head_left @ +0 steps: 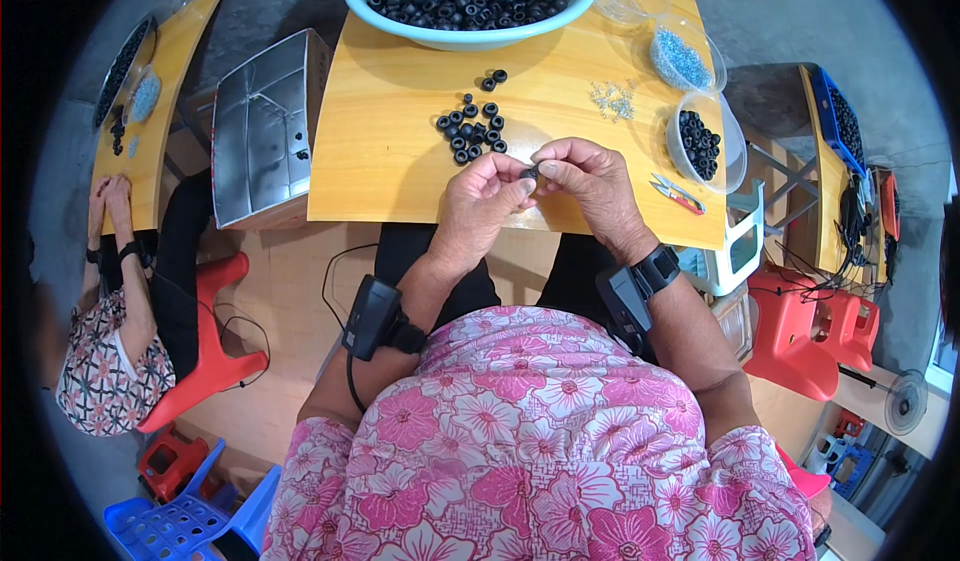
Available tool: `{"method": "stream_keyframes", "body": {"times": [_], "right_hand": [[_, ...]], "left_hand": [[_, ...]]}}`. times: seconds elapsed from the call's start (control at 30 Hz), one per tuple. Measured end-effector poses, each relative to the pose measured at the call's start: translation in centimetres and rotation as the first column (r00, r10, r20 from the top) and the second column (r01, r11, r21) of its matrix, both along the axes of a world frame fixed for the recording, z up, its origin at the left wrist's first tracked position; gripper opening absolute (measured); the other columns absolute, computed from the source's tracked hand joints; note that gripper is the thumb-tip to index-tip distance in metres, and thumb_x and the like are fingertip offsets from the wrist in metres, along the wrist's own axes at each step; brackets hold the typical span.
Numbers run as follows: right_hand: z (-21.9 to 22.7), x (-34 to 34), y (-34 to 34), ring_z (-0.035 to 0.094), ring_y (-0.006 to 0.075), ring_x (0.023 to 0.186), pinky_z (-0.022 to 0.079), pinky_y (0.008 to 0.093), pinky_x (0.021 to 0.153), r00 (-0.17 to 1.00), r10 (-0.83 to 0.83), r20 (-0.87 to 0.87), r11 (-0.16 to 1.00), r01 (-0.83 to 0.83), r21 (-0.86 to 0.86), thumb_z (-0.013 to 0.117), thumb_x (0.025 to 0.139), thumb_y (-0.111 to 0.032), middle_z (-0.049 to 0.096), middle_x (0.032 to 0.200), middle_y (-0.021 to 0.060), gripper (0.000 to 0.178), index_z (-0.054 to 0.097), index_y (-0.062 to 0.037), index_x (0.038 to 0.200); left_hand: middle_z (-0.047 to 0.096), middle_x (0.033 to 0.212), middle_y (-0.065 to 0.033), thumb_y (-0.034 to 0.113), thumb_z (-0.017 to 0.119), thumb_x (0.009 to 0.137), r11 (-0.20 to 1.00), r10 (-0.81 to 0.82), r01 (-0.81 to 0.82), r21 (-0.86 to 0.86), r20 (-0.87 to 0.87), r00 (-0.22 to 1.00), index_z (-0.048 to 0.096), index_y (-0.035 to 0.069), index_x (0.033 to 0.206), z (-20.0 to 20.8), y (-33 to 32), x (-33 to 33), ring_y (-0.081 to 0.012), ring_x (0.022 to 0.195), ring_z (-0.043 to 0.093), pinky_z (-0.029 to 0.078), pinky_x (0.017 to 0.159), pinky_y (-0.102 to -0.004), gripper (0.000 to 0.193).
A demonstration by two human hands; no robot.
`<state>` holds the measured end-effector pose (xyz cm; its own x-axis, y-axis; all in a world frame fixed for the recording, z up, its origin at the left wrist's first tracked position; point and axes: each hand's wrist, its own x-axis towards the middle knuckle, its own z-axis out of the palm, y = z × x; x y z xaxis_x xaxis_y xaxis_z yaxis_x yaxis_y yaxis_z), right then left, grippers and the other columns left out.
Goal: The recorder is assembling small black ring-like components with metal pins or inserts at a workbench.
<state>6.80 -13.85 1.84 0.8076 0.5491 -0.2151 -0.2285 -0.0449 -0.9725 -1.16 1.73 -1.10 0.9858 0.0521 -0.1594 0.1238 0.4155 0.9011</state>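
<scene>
Near the front edge of the wooden table, my left hand (pixel 478 207) and my right hand (pixel 596 193) meet, fingertips pinched together. Between them sits a small black ring-shaped part (pixel 529 172), mostly covered by the fingers; both hands grip it. Just beyond my left hand lies a loose cluster of black ring-shaped parts (pixel 470 133), with a few more behind it. A small pile of clear pieces (pixel 612 100) is spread on the wood beyond my right hand. To the right of that hand rest small snips (pixel 678 194) with red handles.
A light-blue basin (pixel 470 39) heaped with black parts stands at the table's back. Along the right edge are a tub of black parts (pixel 699 145) and a tub of pale-blue pieces (pixel 684 59). Left stands a silver-lined box (pixel 262 131). Another person (pixel 120 341) sits at a table further left.
</scene>
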Motion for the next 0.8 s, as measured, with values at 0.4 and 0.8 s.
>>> {"method": "stream_keyframes", "body": {"times": [0.4,0.8], "right_hand": [[0.22,-0.1,-0.18,0.062,0.0108,0.076,0.052,0.0245,0.073,0.997,0.018,0.069,0.999,-0.014,-0.047,0.06,0.088,-0.005,0.065,0.085,0.0047,0.014,0.064,0.0016,0.1],[0.26,-0.24,-0.19,0.061,0.0096,0.074,0.051,0.0234,0.069,0.989,0.017,0.145,0.997,-0.007,-0.07,0.062,0.087,-0.003,0.066,0.084,0.004,0.011,0.064,0.0033,0.096]], "left_hand": [[0.059,0.09,-0.0017,0.011,0.061,0.091,1.0,-0.001,0.001,-0.019,0.004,1.0,0.057,0.002,0.103,-0.13,-0.11,-0.14,-0.0076,0.079,0.058,0.052,0.076,-0.0237,0.016],[0.059,0.091,-0.0016,0.011,0.061,0.09,1.0,0.001,-0.001,-0.005,-0.003,1.0,0.057,0.003,0.102,-0.18,-0.19,-0.18,-0.0072,0.08,0.058,0.052,0.076,-0.024,0.015]]}}
